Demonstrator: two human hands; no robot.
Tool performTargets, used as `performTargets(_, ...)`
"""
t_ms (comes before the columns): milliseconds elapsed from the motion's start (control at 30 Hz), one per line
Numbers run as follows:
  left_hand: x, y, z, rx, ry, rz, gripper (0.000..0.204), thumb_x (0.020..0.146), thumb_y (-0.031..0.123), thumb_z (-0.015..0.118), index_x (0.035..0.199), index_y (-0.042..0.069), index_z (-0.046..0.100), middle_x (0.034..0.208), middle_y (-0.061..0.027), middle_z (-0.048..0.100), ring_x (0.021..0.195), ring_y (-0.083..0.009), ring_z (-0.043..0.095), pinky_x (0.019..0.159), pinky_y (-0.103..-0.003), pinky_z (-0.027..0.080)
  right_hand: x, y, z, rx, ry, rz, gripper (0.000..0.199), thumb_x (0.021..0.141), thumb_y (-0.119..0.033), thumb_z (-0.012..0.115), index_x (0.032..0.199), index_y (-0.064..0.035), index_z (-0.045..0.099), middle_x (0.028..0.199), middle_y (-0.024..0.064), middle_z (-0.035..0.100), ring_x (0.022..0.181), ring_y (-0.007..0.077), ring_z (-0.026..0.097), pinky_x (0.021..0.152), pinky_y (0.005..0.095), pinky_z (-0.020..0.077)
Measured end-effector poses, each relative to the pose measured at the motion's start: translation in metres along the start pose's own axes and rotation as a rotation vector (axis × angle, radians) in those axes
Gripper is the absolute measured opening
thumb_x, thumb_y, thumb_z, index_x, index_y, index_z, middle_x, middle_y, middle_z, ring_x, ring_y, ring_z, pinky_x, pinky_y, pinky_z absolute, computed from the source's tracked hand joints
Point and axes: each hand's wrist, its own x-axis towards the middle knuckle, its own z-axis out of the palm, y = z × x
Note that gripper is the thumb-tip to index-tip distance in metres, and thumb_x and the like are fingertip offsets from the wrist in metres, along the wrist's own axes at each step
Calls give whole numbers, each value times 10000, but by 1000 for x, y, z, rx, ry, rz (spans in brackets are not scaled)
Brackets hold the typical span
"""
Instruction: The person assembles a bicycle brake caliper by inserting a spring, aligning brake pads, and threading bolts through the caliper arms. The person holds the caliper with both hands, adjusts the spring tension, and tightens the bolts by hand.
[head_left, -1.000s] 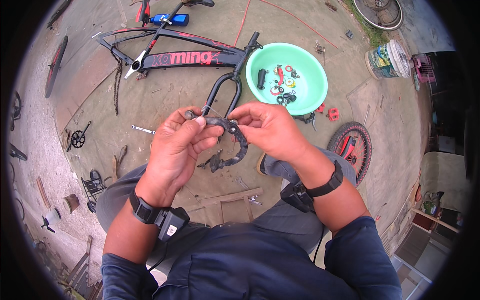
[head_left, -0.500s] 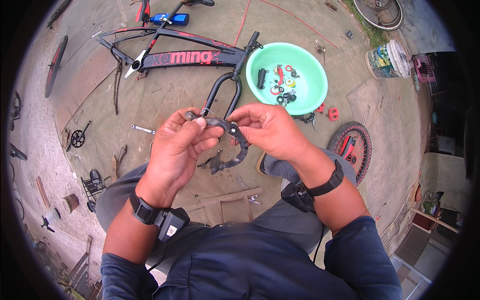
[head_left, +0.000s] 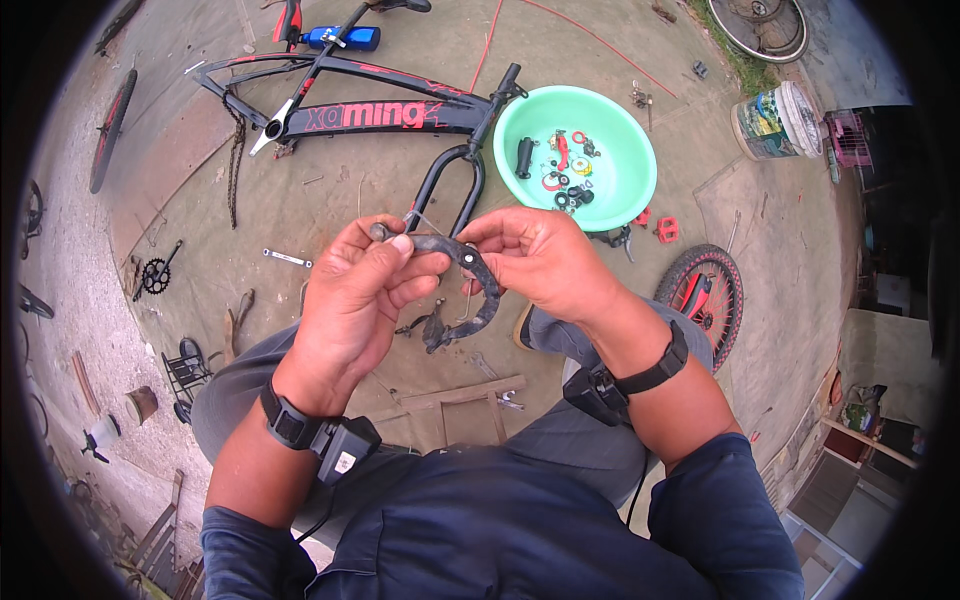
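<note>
My two hands hold up a dark, worn bicycle brake caliper (head_left: 489, 300), a curved arm with a small bright pivot spot and thin wire at it. My left hand (head_left: 350, 290) pinches its straighter end between thumb and fingers. Against the pivot, the fingertips of my right hand (head_left: 540, 258) are closed on the caliper; what they grip behind it is partly hidden. Just beyond the hands lies a black and red bicycle frame (head_left: 462, 118) with its fork (head_left: 477, 190) pointing toward me.
A green basin (head_left: 640, 150) with several small parts stands beyond my right hand. Red pedals (head_left: 667, 230) and a small wheel (head_left: 738, 300) lie to the right. A wrench (head_left: 288, 258) and a crankset (head_left: 155, 277) are on the left. Wooden pieces (head_left: 460, 398) lie between my legs.
The caliper has tilted very slightly between my hands, and its pivot has shifted a little. Both hands keep their grip in nearly the same place.
</note>
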Motion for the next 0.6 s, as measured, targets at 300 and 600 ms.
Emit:
performTargets(300,1,0,-1,-24,-11,29,161,973,38,560,1125,20,510,1051,-162,686,953,-264,726,775,-288,627,-3,-7,1,21,16,21,264,926,-76,635,1155,52,604,974,113,712,820,162,714,666,235,519)
performTargets(600,1,0,-1,-32,-22,23,159,975,40,561,1128,29,518,1055,-168,685,959,-265,725,776,-291,627,-3,-9,2,66,17,37,272,927,-93,640,1156,47,599,953,93,711,815,144,714,645,224,506)
